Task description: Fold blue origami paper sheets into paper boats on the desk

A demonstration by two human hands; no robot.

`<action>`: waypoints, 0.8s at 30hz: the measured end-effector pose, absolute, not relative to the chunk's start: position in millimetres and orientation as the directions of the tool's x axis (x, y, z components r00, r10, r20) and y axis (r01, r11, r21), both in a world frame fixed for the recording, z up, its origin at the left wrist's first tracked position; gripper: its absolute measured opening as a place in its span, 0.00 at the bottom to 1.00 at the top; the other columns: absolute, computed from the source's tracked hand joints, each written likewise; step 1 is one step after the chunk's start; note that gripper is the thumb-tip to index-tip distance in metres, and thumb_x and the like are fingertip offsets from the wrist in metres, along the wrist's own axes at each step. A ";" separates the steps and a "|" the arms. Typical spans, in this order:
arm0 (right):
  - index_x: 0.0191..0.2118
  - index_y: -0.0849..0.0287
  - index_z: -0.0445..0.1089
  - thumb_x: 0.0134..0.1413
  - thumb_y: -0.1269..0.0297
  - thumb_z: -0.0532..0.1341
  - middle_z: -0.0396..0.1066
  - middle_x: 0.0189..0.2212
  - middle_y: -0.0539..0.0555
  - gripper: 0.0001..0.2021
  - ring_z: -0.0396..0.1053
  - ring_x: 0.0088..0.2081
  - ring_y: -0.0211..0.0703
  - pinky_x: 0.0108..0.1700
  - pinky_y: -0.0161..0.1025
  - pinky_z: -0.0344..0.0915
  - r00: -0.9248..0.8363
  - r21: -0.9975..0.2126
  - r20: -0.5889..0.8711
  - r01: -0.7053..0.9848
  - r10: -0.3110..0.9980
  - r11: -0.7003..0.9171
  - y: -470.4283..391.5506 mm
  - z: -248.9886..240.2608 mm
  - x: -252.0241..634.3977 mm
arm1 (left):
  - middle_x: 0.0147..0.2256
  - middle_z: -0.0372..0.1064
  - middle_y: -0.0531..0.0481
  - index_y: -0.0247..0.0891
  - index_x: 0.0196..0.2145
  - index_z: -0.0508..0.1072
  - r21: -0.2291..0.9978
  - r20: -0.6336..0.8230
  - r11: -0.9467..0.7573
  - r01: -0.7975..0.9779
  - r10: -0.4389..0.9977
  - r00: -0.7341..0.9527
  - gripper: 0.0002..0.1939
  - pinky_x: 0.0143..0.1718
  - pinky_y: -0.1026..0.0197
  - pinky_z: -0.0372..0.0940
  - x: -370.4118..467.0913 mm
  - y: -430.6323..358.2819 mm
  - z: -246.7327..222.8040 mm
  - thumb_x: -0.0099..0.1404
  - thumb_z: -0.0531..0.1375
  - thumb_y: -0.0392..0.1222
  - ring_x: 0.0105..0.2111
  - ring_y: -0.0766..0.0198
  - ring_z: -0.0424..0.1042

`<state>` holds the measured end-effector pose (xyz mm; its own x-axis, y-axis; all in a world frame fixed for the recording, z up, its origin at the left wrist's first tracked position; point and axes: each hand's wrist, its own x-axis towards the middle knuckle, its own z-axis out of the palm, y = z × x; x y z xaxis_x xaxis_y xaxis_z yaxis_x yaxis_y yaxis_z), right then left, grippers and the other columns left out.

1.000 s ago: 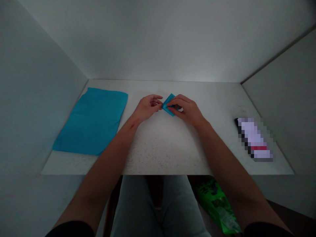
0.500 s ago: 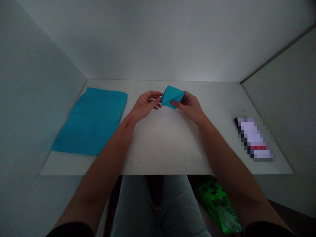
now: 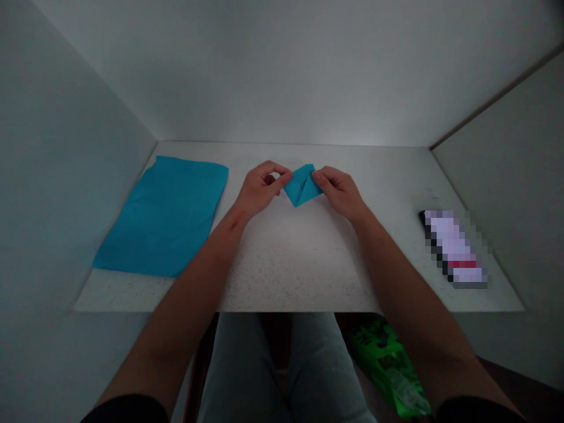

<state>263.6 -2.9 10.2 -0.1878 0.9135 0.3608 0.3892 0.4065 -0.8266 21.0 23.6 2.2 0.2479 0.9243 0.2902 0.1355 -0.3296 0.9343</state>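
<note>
Between my hands is a small piece of folded blue paper (image 3: 301,185), held just above the table, with a point toward me and a slanting slit between its flaps. My left hand (image 3: 264,185) pinches its left corner between thumb and fingers. On the other side, my right hand (image 3: 339,188) grips the right edge, thumb on top. The fingers beneath the paper are partly hidden. A large blue sheet (image 3: 163,217) lies flat to the left of my left hand, its lower right part close to my forearm.
The white table (image 3: 291,264) is bounded by walls at the back and both sides. A phone (image 3: 456,247), blurred into blocks, lies at the right. Below the front edge, a green plastic bag (image 3: 392,370) sits beside my legs.
The folded paper has been turned so a different face with a slit shows, its point now toward me. My left fingers have closed on its left corner; my right thumb has moved to its upper right.
</note>
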 end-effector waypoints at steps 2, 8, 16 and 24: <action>0.32 0.52 0.76 0.67 0.25 0.60 0.68 0.28 0.51 0.33 0.66 0.33 0.45 0.39 0.45 0.67 -0.161 -0.792 0.416 0.420 0.895 0.443 -3.0 10.2 263.0 | 0.39 0.81 0.48 0.39 0.38 0.82 0.939 0.286 -0.322 0.121 0.927 0.244 0.16 0.26 0.65 0.68 22.3 23.3 2.1 0.69 0.73 0.56 0.25 0.71 0.71; 0.34 0.51 0.75 0.69 0.27 0.61 0.68 0.28 0.52 0.30 0.70 0.33 0.45 0.34 0.43 0.67 0.045 -0.829 0.451 0.390 0.891 0.400 -0.5 5.5 268.3 | 0.37 0.81 0.49 0.41 0.40 0.80 0.960 0.240 -0.248 0.130 0.968 0.078 0.19 0.26 0.64 0.68 20.2 31.3 -0.9 0.72 0.70 0.61 0.27 0.68 0.76; 0.41 0.50 0.68 0.63 0.29 0.68 0.75 0.35 0.47 0.27 0.63 0.20 0.30 0.20 0.33 0.62 0.185 -0.910 0.409 0.157 0.894 0.384 12.6 -5.2 275.4 | 0.42 0.81 0.49 0.48 0.48 0.68 0.988 0.133 -0.139 -0.070 0.988 -0.083 0.27 0.35 0.61 0.76 21.4 45.6 -18.5 0.74 0.62 0.73 0.39 0.58 0.86; 0.38 0.50 0.66 0.60 0.30 0.71 0.75 0.31 0.45 0.28 0.62 0.19 0.30 0.19 0.32 0.61 0.145 -0.924 0.379 0.108 0.914 0.366 9.6 0.3 270.0 | 0.49 0.84 0.38 0.38 0.50 0.78 0.986 0.046 -0.038 -0.164 0.998 0.045 0.40 0.44 0.52 0.82 26.3 30.6 -3.9 0.47 0.83 0.64 0.49 0.47 0.84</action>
<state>270.0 9.6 0.3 0.1454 0.9138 0.3792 0.1081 0.3663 -0.9242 26.3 30.6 -3.9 0.0454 0.9979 0.0458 -0.1637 -0.0378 0.9858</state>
